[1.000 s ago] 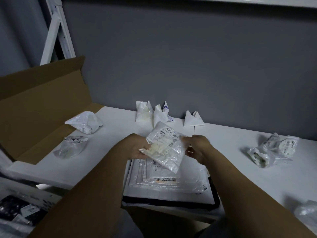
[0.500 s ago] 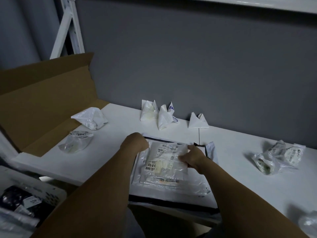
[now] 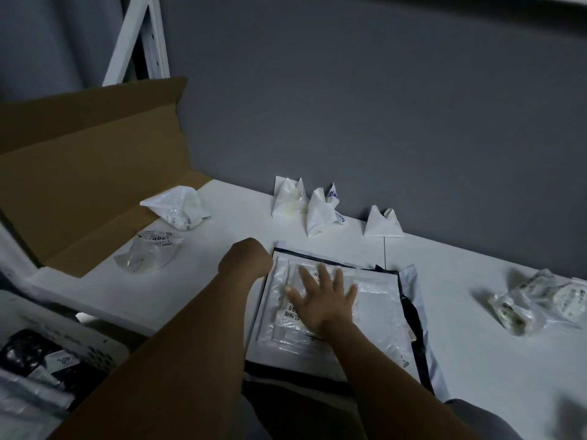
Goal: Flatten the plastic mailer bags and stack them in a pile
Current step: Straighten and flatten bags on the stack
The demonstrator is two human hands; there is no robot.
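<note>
Right hand (image 3: 324, 296) is pressing flat, fingers spread, on the top mailer bag (image 3: 317, 315) of the pile (image 3: 374, 325) lying on the white table (image 3: 216, 281) at the near edge; left hand (image 3: 246, 258) is resting curled at the pile's far left corner, its fingers hidden, so its grip is unclear; the bag is looking thin, glossy and wrinkled, probably light, limp and slippery, likely best taken by an edge; crumpled bags (image 3: 536, 304) are waiting well apart
</note>
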